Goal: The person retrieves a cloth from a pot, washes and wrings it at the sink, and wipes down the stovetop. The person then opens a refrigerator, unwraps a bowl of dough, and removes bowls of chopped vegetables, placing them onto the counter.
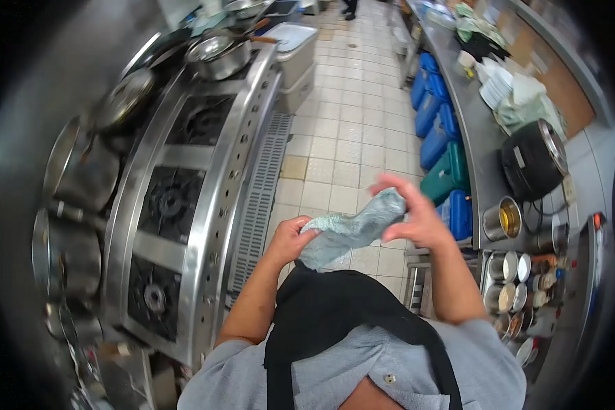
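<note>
A damp-looking pale green cloth [352,231] is stretched between my hands in front of the black apron. My left hand [291,240] grips its near left end, the thumb pressed on top. Around the raised right end curves my right hand [417,215], with the cloth between thumb and fingers. Its fingertips are slightly blurred, and part of its grip is hidden behind the cloth.
To the left runs a steel stove [184,249] with several burners, pots [219,58] and pans. On the right, a steel counter [468,96] carries a black soup kettle [534,160] and a metal pot [502,219]. Blue jerrycans [439,135] stand below. A tiled floor [335,137] lies between; a person [349,9] is far back.
</note>
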`<state>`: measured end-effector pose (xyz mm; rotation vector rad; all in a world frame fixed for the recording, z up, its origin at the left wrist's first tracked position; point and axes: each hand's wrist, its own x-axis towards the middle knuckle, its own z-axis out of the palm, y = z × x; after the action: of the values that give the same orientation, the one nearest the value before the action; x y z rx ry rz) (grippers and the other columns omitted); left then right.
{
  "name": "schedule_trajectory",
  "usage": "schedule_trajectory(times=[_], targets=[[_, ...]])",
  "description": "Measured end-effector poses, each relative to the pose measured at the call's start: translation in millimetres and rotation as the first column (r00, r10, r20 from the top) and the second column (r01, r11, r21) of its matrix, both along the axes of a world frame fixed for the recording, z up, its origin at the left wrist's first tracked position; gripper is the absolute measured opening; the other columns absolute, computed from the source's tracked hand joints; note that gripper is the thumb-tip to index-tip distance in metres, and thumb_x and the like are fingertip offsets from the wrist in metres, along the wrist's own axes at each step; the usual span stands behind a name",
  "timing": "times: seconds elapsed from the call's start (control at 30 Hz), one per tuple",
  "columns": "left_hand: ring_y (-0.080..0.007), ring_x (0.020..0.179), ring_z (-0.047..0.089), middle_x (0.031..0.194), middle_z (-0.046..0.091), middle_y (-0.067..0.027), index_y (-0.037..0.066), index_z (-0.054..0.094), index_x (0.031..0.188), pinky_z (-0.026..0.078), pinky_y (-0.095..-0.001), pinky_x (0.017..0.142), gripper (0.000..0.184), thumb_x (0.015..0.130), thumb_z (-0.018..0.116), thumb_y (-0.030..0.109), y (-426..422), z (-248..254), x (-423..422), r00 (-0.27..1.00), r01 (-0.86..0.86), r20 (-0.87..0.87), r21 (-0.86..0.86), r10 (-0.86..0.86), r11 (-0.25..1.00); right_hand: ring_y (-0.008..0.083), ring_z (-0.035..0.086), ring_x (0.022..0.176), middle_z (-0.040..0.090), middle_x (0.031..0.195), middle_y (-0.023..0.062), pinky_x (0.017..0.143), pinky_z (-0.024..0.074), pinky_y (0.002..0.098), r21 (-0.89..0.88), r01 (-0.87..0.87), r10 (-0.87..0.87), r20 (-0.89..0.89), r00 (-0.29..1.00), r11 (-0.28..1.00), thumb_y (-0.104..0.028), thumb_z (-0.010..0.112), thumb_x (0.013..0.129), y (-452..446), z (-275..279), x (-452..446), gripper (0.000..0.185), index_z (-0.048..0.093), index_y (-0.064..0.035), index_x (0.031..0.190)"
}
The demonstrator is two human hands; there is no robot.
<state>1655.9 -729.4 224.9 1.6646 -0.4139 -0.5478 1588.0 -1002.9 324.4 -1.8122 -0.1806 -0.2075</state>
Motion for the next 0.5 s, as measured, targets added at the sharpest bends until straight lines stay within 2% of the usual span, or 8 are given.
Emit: schedule_trajectory(times=[0.03, 0.1, 0.2, 0.33, 0.37, 0.4, 0.43, 0.5], targets=[[-0.0066, 0.076, 0.057, 0.079, 0.064, -0.0002, 0.000, 0.066, 0.094, 0.047, -0.0245, 0.068, 0.011, 0.087, 0.064, 0.009, -3, -2, 19, 0.999, 0.052, 0.002, 0.002, -0.052, 0.999, 0.0196, 0.061, 0.083, 0.064, 0.086, 0.0099, 0.078, 0.0493, 0.0333, -0.254, -0.053, 0.026, -0.109, 0.994, 0.966, -0.025, 0.076, 0.079, -1, -20, 9, 0.038, 0.062, 0.0006, 0.102], [-0.0072, 0.077, 0.058, 0.080, 0.065, -0.0007, 0.000, 0.067, 0.095, 0.047, -0.0251, 0.070, 0.014, 0.085, 0.067, 0.010, -5, -13, 53, 0.996, 0.085, 0.009, -0.011, -0.085, 0.996, 0.0308, 0.063, 0.089, 0.066, 0.085, 0.0188, 0.082, 0.0482, 0.0394, -0.617, -0.437, -0.078, -0.631, 0.772, 0.655, -0.033, 0.078, 0.074, -18, -90, 19, 0.045, 0.063, 0.0018, 0.099], [-0.0073, 0.078, 0.058, 0.080, 0.065, 0.0002, 0.001, 0.068, 0.093, 0.047, -0.0245, 0.070, 0.014, 0.084, 0.070, 0.011, -10, -22, 82, 0.970, 0.232, 0.045, 0.134, -0.240, 0.963, 0.0313, 0.062, 0.084, 0.064, 0.085, 0.0215, 0.080, 0.0479, 0.0370, -0.482, -0.300, -0.114, -0.658, 0.744, 0.823, -0.033, 0.077, 0.075, -40, -132, 0, 0.040, 0.064, 0.0012, 0.091], [-0.0068, 0.074, 0.056, 0.079, 0.064, 0.0011, 0.001, 0.067, 0.090, 0.046, -0.0238, 0.069, 0.011, 0.085, 0.069, 0.011, -32, -24, 113, 0.946, 0.305, -0.138, 0.056, -0.295, 0.951, 0.0097, 0.059, 0.076, 0.065, 0.080, 0.0013, 0.070, 0.0457, 0.0266, -0.193, -0.041, -0.093, -0.634, 0.768, 0.980, -0.018, 0.075, 0.080, -78, -85, 6, 0.021, 0.064, -0.0021, 0.088], [-0.0074, 0.073, 0.057, 0.081, 0.065, 0.0004, 0.001, 0.067, 0.089, 0.046, -0.0236, 0.070, 0.010, 0.086, 0.068, 0.010, -41, -16, 118, 0.928, 0.294, -0.239, -0.001, -0.286, 0.956, 0.0076, 0.059, 0.078, 0.065, 0.083, -0.0019, 0.071, 0.0469, 0.0247, 0.169, 0.161, -0.032, -0.587, 0.809, 0.972, -0.010, 0.074, 0.080, -85, -55, 11, 0.016, 0.064, -0.0033, 0.089], [-0.0067, 0.074, 0.058, 0.083, 0.066, 0.0001, 0.002, 0.065, 0.091, 0.047, -0.0235, 0.069, 0.008, 0.087, 0.067, 0.009, -51, 0, 129, 0.926, 0.330, -0.192, -0.009, -0.326, 0.944, 0.0104, 0.062, 0.080, 0.066, 0.085, 0.0015, 0.074, 0.0497, 0.0266, 0.280, 0.233, -0.075, -0.477, 0.875, 0.931, -0.009, 0.071, 0.081, -98, -29, 15, 0.017, 0.063, -0.0035, 0.095], [-0.0067, 0.074, 0.058, 0.083, 0.066, 0.0001, 0.002, 0.065, 0.091, 0.047, -0.0235, 0.069, 0.008, 0.087, 0.067, 0.009, -63, 8, 138, 0.919, 0.345, -0.203, -0.006, -0.339, 0.939, 0.0159, 0.064, 0.083, 0.067, 0.093, 0.0076, 0.078, 0.0513, 0.0288, 0.581, 0.240, -0.080, -0.287, 0.955, 0.778, -0.008, 0.064, 0.087, -117, -24, 17, 0.017, 0.060, -0.0031, 0.103], [-0.0076, 0.075, 0.059, 0.084, 0.067, -0.0006, 0.002, 0.064, 0.094, 0.048, -0.0238, 0.070, 0.010, 0.087, 0.066, 0.009, -89, 18, 158, 0.931, 0.202, -0.255, -0.235, -0.261, 0.951, 0.0284, 0.065, 0.093, 0.066, 0.101, 0.0159, 0.088, 0.0509, 0.0442, 0.865, 0.031, -0.136, 0.043, 0.990, 0.501, -0.039, 0.051, 0.096, -150, -26, 30, 0.040, 0.059, -0.0024, 0.111]])
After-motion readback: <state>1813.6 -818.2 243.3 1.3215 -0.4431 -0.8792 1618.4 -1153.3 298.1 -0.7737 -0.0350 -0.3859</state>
